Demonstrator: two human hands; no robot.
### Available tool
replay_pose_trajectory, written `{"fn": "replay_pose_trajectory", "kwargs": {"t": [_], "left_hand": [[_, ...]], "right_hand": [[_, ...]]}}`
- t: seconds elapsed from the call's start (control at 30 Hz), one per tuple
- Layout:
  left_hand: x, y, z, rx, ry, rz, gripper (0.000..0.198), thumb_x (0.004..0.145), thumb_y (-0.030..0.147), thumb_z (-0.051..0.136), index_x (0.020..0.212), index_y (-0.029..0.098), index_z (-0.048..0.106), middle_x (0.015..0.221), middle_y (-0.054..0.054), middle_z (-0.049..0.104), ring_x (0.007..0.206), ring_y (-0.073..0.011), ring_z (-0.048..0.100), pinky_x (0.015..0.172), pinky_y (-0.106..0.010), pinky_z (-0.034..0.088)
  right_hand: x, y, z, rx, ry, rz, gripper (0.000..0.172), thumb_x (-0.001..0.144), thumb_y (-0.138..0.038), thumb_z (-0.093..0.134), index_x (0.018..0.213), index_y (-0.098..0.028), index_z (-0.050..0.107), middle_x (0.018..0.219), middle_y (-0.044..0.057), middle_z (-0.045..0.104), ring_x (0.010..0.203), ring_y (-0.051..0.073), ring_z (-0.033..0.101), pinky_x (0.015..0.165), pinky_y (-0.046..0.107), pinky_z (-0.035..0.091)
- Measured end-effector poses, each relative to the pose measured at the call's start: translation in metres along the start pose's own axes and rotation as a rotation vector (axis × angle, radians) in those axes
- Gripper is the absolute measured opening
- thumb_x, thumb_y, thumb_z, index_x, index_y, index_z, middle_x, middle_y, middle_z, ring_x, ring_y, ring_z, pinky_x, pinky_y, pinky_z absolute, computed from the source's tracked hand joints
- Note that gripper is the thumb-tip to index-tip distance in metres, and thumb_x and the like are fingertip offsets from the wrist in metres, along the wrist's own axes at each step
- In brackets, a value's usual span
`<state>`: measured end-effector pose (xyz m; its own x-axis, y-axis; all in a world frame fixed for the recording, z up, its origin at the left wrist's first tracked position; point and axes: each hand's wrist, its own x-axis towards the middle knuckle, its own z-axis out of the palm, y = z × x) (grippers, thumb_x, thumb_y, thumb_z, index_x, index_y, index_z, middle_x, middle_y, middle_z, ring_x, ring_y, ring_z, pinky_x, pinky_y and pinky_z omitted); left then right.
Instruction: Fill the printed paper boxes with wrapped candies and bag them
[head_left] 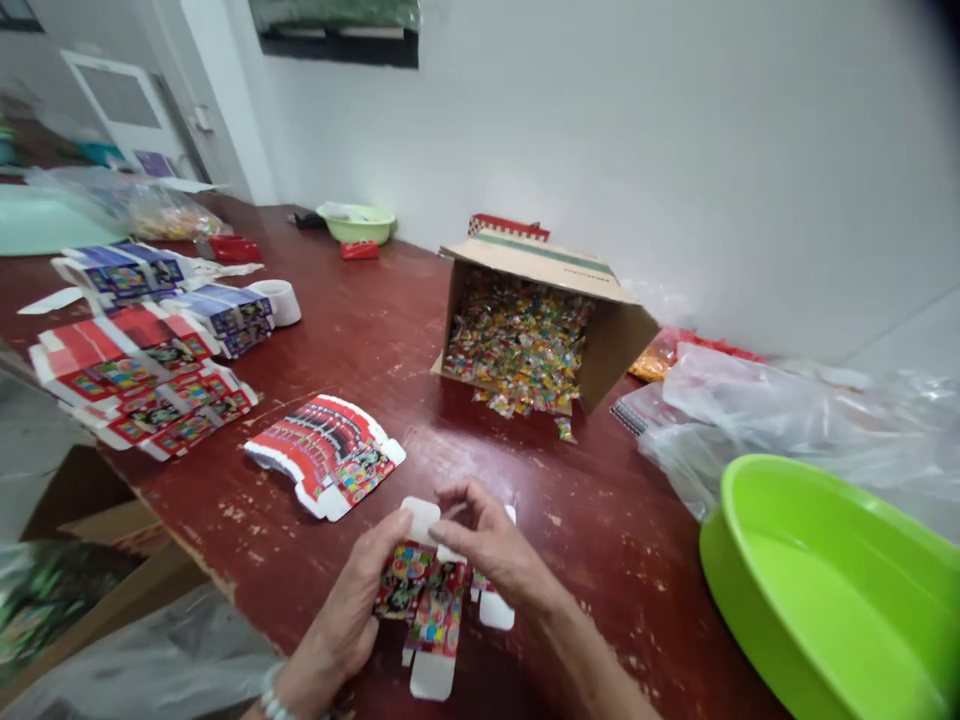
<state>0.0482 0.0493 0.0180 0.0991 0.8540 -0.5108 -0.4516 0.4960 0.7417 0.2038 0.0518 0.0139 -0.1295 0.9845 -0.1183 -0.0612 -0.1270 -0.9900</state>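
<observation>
Left hand: thumb and fingers closed on printed carton. Right hand: half-open, fingers curled beside white flap; grip unclear. Carton location: between hands, above red table.

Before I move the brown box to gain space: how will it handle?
The brown box probably feels heavy, given the many sweets inside. More may spill, since its mouth opens sideways and one sweet already lies outside. Its outspread flap may fold if pushed.
</observation>
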Motion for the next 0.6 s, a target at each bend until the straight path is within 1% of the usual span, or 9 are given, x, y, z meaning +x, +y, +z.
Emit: {"fn": "replay_pose_trajectory", "kwargs": {"t": [0.03, 0.1, 0.17, 0.23, 0.33, 0.37, 0.43, 0.53, 0.6], "left_hand": [[0.000, -0.001, 0.001, -0.003, 0.005, 0.052, 0.023, 0.069, 0.028, 0.086, 0.085, 0.020, 0.072, 0.085, 0.002, 0.077, 0.077, -0.0172, 0.071, 0.068, -0.024, 0.057], [0.000, -0.003, 0.002, 0.020, -0.062, 0.131, 0.026, 0.067, 0.031, 0.088, 0.086, 0.022, 0.073, 0.084, 0.003, 0.076, 0.083, -0.0188, 0.071, 0.071, -0.023, 0.056], [-0.001, -0.003, 0.001, 0.030, -0.135, 0.155, 0.026, 0.069, 0.035, 0.087, 0.087, 0.022, 0.073, 0.082, 0.003, 0.075, 0.082, -0.0191, 0.071, 0.070, -0.023, 0.056], [-0.001, -0.001, -0.001, -0.024, -0.169, 0.046, 0.026, 0.073, 0.040, 0.084, 0.086, 0.020, 0.072, 0.076, 0.001, 0.074, 0.073, -0.0184, 0.070, 0.064, -0.024, 0.056], [0.000, 0.005, -0.004, -0.163, -0.276, -0.250, 0.032, 0.082, 0.049, 0.074, 0.081, 0.017, 0.068, 0.066, -0.003, 0.072, 0.055, -0.0192, 0.067, 0.049, -0.027, 0.053], [0.000, 0.007, -0.004, -0.194, -0.314, -0.302, 0.034, 0.085, 0.050, 0.070, 0.083, 0.016, 0.068, 0.066, -0.005, 0.072, 0.053, -0.0202, 0.067, 0.047, -0.028, 0.052], [-0.001, 0.009, -0.003, -0.228, -0.336, -0.288, 0.035, 0.090, 0.049, 0.064, 0.092, 0.015, 0.070, 0.072, -0.007, 0.075, 0.058, -0.0214, 0.070, 0.049, -0.028, 0.053], [-0.002, 0.009, 0.000, -0.205, -0.287, -0.198, 0.041, 0.096, 0.049, 0.054, 0.108, 0.013, 0.070, 0.078, -0.009, 0.077, 0.059, -0.0204, 0.071, 0.050, -0.026, 0.052], [-0.001, 0.007, 0.000, -0.169, -0.272, -0.186, 0.047, 0.098, 0.051, 0.048, 0.110, 0.011, 0.070, 0.078, -0.010, 0.078, 0.052, -0.0185, 0.068, 0.048, -0.026, 0.051]], "right_hand": [[0.001, 0.002, 0.004, -0.054, 0.007, -0.031, 0.035, 0.077, -0.043, 0.077, 0.102, -0.022, 0.065, 0.080, -0.001, 0.061, 0.071, 0.015, 0.057, 0.067, 0.027, 0.047], [0.002, 0.007, 0.010, -0.206, 0.054, -0.160, 0.018, 0.082, -0.037, 0.071, 0.089, -0.021, 0.068, 0.085, 0.001, 0.062, 0.076, 0.015, 0.057, 0.070, 0.026, 0.046], [0.002, 0.009, 0.013, -0.298, 0.111, -0.274, 0.017, 0.086, -0.035, 0.068, 0.078, -0.020, 0.069, 0.083, 0.002, 0.064, 0.077, 0.016, 0.059, 0.069, 0.027, 0.047], [0.002, 0.010, 0.013, -0.329, 0.116, -0.367, 0.018, 0.090, -0.035, 0.065, 0.080, -0.022, 0.073, 0.083, 0.004, 0.071, 0.078, 0.018, 0.065, 0.070, 0.029, 0.050], [0.000, 0.007, 0.009, -0.441, 0.007, -0.548, 0.020, 0.095, -0.037, 0.059, 0.100, -0.027, 0.076, 0.097, 0.006, 0.078, 0.088, 0.022, 0.071, 0.082, 0.035, 0.053], [-0.001, 0.005, 0.008, -0.464, -0.031, -0.581, 0.022, 0.096, -0.037, 0.057, 0.102, -0.028, 0.076, 0.101, 0.006, 0.078, 0.092, 0.022, 0.072, 0.085, 0.036, 0.053], [-0.002, 0.000, 0.008, -0.428, -0.063, -0.543, 0.022, 0.096, -0.037, 0.057, 0.096, -0.027, 0.076, 0.103, 0.006, 0.079, 0.094, 0.022, 0.072, 0.086, 0.036, 0.053], [0.001, -0.006, 0.009, -0.202, -0.083, -0.293, 0.020, 0.087, -0.040, 0.068, 0.082, -0.022, 0.073, 0.103, 0.006, 0.079, 0.088, 0.021, 0.072, 0.080, 0.036, 0.056], [0.006, -0.008, 0.009, -0.057, -0.080, -0.106, 0.023, 0.077, -0.043, 0.077, 0.080, -0.020, 0.073, 0.095, 0.007, 0.079, 0.080, 0.021, 0.072, 0.075, 0.035, 0.057]]}}
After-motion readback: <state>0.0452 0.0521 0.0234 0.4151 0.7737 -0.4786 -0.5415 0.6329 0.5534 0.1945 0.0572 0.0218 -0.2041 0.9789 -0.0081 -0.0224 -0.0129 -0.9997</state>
